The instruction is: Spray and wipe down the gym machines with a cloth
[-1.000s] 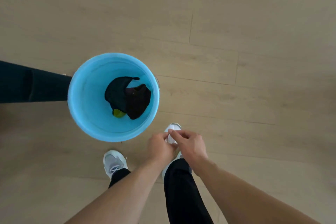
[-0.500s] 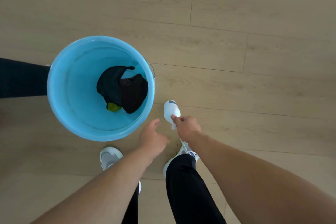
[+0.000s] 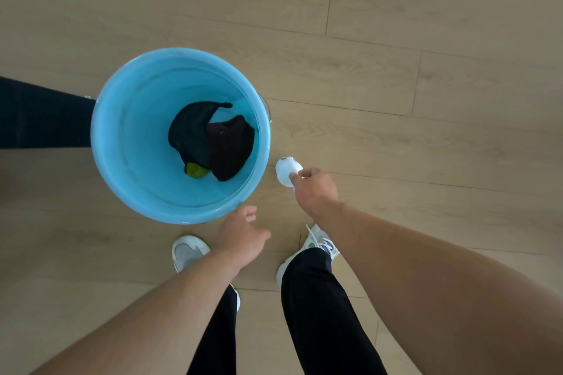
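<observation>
above wood floor [image 3: 396,100], right hand [image 3: 315,190] fingers [image 3: 304,174] pinch white object [image 3: 286,172].

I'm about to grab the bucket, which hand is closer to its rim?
Left. The left hand hovers at the blue bucket rim's near edge; the right hand, holding a white object, sits farther off beside it.

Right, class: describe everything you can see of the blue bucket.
The blue bucket is round, of smooth, plastic-looking material, and stands upright and open on the wooden floor. A metal handle fitting shows at its right rim. Inside lie dark cloths with a yellow-green piece beneath. The left hand hovers by its near rim; contact is unclear.
</observation>
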